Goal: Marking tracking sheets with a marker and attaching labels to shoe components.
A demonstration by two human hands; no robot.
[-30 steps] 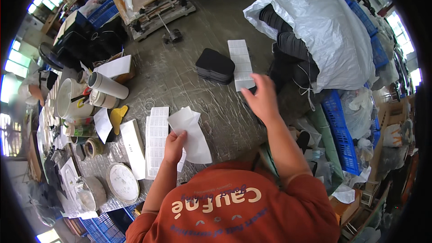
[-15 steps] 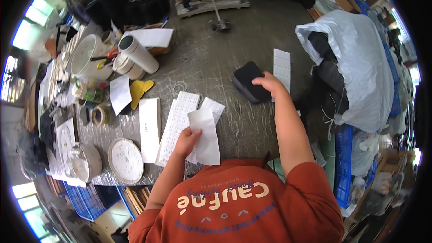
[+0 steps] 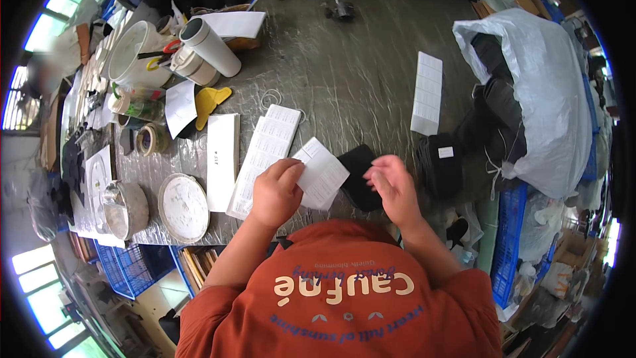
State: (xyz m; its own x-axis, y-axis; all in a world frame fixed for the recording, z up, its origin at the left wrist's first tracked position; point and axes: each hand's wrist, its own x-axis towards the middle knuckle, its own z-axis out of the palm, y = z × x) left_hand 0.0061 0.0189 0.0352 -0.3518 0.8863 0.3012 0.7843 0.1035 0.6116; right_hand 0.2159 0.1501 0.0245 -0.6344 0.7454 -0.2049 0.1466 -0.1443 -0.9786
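Observation:
My left hand [image 3: 275,189] is closed on a white label sheet [image 3: 320,171] with faint printed rows, its fingers and thumb pinching the left edge. Beside that sheet lies a black fabric case [image 3: 360,176], partly covered by the paper's corner. Over the case's right edge is my right hand [image 3: 392,185], fingers loosely bent and apart, with nothing visible in them. Whether it touches the case I cannot tell. Long label sheets [image 3: 271,139] lie left of my left hand. To the right, a stack of black cases [image 3: 442,162] has a small white label on top.
Another label strip [image 3: 427,93] lies beyond the stack. A large whitish plastic bag [image 3: 543,99] of black items bulges at the right. On the left stand a round white lid [image 3: 184,207], a white box [image 3: 222,162], a tape roll [image 3: 152,140] and a tumbler [image 3: 211,46].
The black case has come nearer to my body, and my right hand has let go of it. My left hand has raised and turned the label sheet toward the case.

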